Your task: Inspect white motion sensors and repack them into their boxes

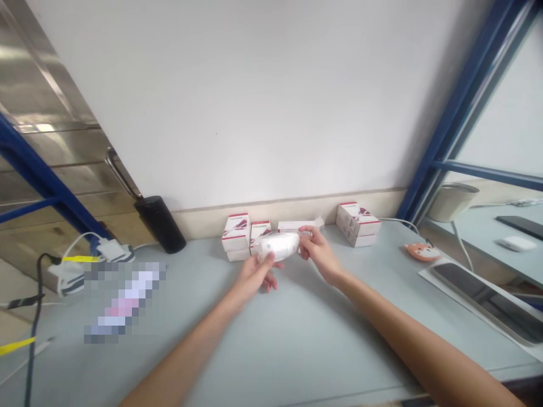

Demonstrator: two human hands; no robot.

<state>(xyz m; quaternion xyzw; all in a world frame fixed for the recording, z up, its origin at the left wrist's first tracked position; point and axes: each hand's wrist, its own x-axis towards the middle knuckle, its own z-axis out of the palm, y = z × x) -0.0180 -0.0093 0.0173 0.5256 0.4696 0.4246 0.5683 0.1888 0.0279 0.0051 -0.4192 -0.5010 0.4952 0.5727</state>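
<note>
A glossy white rounded object (279,246), seemingly wrapped in clear plastic, is held up over the grey-blue counter (275,350) and serves as the landmark here. At its near left end the left hand (257,272) grips it, thumb on top, some of the other fingers curled free below; at its right end the right hand (319,253) appears to pinch the edge between thumb and fingertips. Just behind it lies a white-and-red carton (294,225) with what looks like a flap sticking out. Left of it stand a larger white-and-red cardboard box (236,234) and a smaller white-and-red box (259,229); well to its right sits another white box with dark red print (358,224). Farther left of it is a black cylinder (160,225), farther right an orange-and-white animal-shaped item (422,252). The step in hand looks like handling the wrapping; the next move seems to call for a steady left hold while the right fingers work that edge.
</note>
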